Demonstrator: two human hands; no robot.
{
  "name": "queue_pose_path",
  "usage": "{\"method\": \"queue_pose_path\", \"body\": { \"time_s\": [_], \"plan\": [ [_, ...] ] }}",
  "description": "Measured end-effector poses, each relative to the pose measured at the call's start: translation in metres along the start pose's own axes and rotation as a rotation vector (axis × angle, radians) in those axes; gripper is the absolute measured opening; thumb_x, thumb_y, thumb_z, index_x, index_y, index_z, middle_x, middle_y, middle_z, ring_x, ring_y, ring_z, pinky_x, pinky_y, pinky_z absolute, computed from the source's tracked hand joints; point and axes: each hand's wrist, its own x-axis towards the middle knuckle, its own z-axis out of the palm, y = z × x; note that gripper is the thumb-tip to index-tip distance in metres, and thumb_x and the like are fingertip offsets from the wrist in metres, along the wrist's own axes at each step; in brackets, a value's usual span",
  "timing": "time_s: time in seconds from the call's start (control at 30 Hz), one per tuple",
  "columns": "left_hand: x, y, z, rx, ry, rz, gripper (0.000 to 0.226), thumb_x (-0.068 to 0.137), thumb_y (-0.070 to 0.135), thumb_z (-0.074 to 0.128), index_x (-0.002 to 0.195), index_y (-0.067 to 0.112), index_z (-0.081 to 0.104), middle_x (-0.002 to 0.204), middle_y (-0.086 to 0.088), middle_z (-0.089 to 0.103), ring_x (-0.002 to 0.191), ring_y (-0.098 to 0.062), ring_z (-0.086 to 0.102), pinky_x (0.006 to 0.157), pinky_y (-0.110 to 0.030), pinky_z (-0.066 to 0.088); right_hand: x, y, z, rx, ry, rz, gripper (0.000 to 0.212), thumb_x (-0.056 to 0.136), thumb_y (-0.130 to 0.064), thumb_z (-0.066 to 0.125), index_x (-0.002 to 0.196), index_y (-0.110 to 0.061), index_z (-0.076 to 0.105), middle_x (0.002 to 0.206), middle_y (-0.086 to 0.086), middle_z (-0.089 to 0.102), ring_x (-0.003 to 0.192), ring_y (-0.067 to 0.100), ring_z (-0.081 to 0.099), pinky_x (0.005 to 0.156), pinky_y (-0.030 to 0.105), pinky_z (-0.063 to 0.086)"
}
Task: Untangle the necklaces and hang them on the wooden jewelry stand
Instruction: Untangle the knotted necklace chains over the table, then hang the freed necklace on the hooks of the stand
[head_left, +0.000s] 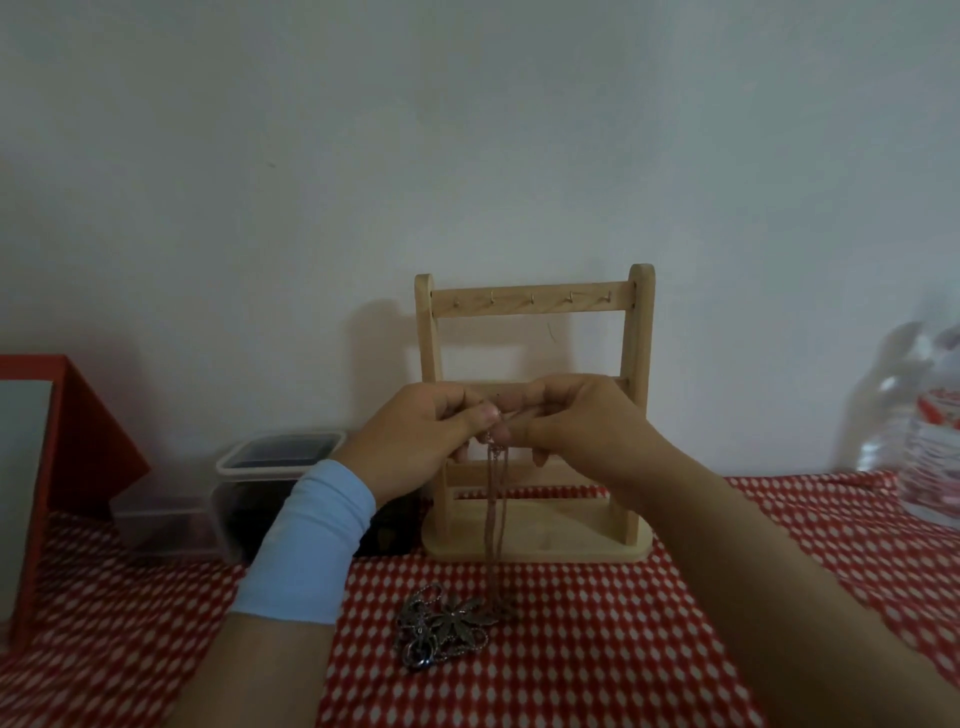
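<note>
Left hand (415, 436) and right hand (576, 421) meet at the fingertips, both pinching the top of a thin pinkish chain necklace (493, 512); it hangs down to a tangled silver necklace heap with leaf-shaped pendant (447, 623), at six o'clock of the pale wooden ladder-shaped jewelry stand (535, 306).

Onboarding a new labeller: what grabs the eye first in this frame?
The left hand and right hand meet mid-frame, pinching a thin chain that hangs down to a tangled necklace pile on the red checked cloth. Behind them stands the wooden jewelry stand, its top hooks apparently bare.
</note>
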Motion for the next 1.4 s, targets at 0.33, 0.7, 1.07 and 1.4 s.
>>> {"method": "queue_pose_path", "body": {
  "time_s": [0.33,0.7,1.07,1.4],
  "plan": [
    [0.006,-0.004,0.007,-0.562,-0.031,-0.210,0.050,0.091,0.042,0.059,0.046,0.023,0.045,0.066,-0.003,0.051,0.072,-0.019,0.052,0.081,-0.035,0.044,0.003,0.003,-0.003,-0.685,-0.007,-0.080,0.029,0.086,-0.005,0.067,0.089,-0.034,0.066,0.086,-0.008,0.061,0.068,0.009,0.058,0.065,0.031,0.059],
    [-0.007,-0.007,-0.032,-0.172,0.083,-0.157,0.035,0.088,0.009,0.062,0.062,0.019,0.041,0.052,0.007,0.038,0.044,-0.007,0.035,0.041,-0.017,0.031,0.005,-0.006,-0.014,-0.118,0.221,0.048,0.026,0.102,-0.009,0.051,0.099,-0.017,0.075,0.075,0.008,0.074,0.063,0.025,0.068,0.060,0.036,0.061],
    [-0.017,0.009,-0.045,0.320,-0.185,-0.403,0.050,0.092,0.053,0.052,0.070,0.013,0.072,0.054,0.001,0.066,0.061,-0.012,0.062,0.072,-0.024,0.047,0.004,-0.009,-0.016,-0.147,0.257,-0.073,0.023,0.102,-0.021,0.056,0.092,-0.019,0.077,0.080,-0.005,0.075,0.048,0.003,0.053,0.048,0.013,0.043],
    [-0.007,-0.005,-0.075,-0.359,0.604,-0.386,0.058,0.089,0.051,0.055,0.042,0.022,0.037,0.033,0.007,0.031,0.029,-0.012,0.026,0.047,-0.024,0.017,0.000,-0.002,-0.029,-0.681,-0.275,0.135,0.016,0.091,-0.027,0.073,0.105,-0.026,0.080,0.095,-0.015,0.078,0.089,-0.003,0.070,0.091,0.022,0.053]
  ]
}}
